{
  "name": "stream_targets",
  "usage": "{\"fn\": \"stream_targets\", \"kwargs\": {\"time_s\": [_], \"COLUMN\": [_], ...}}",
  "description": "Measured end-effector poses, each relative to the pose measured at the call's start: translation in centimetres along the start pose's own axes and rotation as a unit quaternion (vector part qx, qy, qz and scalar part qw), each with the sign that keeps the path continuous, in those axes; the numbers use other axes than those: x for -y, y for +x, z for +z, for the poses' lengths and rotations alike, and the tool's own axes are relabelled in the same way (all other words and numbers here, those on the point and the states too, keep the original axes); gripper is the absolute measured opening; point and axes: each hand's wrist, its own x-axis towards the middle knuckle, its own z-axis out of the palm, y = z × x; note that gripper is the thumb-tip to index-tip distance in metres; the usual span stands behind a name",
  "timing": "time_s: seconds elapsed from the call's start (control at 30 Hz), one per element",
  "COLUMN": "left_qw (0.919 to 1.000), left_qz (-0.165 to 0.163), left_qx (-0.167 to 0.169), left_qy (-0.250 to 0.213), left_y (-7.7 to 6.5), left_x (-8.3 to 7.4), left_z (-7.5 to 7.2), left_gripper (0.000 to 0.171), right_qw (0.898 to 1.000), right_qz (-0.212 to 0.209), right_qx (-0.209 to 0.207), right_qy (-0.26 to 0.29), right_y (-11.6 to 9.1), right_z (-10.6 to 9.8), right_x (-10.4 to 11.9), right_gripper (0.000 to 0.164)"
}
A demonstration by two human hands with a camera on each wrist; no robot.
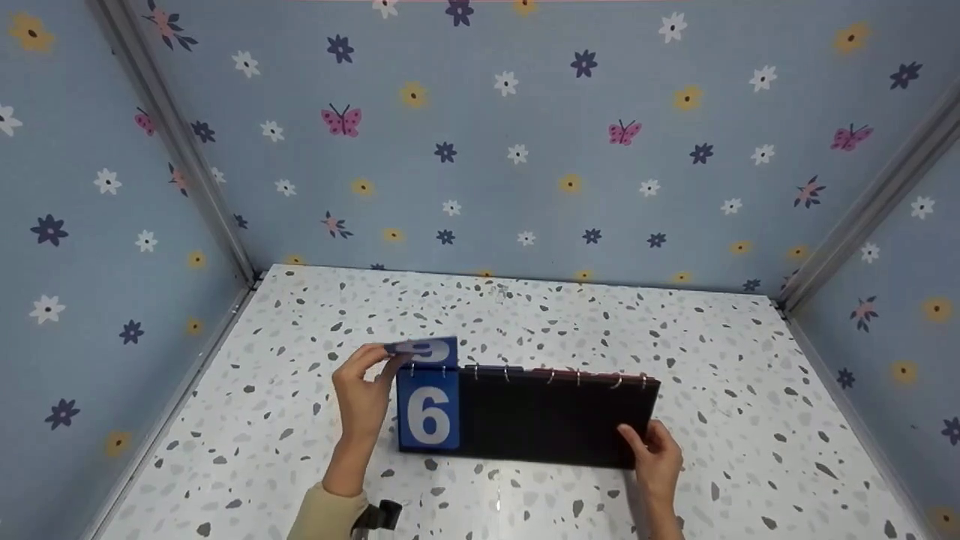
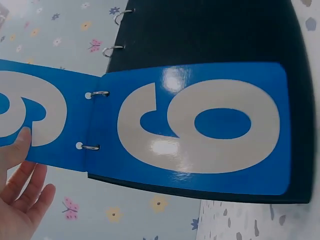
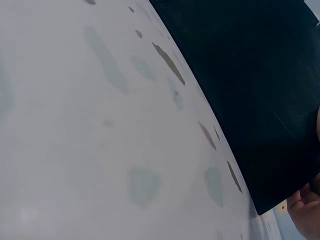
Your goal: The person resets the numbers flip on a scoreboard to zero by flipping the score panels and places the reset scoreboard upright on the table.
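Note:
A black flip scoreboard (image 1: 547, 424) stands with metal rings (image 1: 552, 377) along its top edge. At its left end hangs a blue number card (image 1: 405, 412) with a white 6. Above it, my left hand (image 1: 361, 394) pinches a raised blue card (image 2: 75, 120), thumb on its printed face and fingers behind. That card is turned up over the rings and bears a white digit, partly covered by the thumb. On the board's right edge, near the lower corner, my right hand (image 1: 658, 459) grips with the thumb on the front; its other fingers are partly hidden behind.
Under the board lies a white speckled tabletop (image 1: 300, 420). Blue flowered panels (image 1: 480, 135) rise at the back and both sides, joined by grey corner posts (image 1: 180, 135). Dark and reddish cards (image 1: 592, 374) show just over the board's top edge.

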Motion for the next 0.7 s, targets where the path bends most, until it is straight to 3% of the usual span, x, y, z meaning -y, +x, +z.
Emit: {"fn": "stream_targets", "kwargs": {"time_s": [0.2, 0.4, 0.7], "left_qw": [0.9988, 0.9917, 0.9700], "left_qz": [-0.015, -0.050, -0.166], "left_qx": [0.022, 0.065, 0.118], "left_qy": [0.041, 0.099, 0.132], "left_y": [1.9, 2.9, 2.8], "left_x": [1.5, 3.0, 4.4], "left_z": [1.1, 2.0, 2.5], "left_gripper": [0.007, 0.011, 0.023], "right_qw": [1.000, 1.000, 1.000], "right_qz": [-0.002, -0.004, -0.011], "right_qx": [0.001, 0.000, 0.010], "right_qy": [0.005, 0.017, 0.026], "right_y": [0.1, 0.1, -0.5], "right_z": [-0.1, -0.1, -0.4], "right_x": [-0.1, -0.1, 1.8], "right_gripper": [0.019, 0.019, 0.017]}}
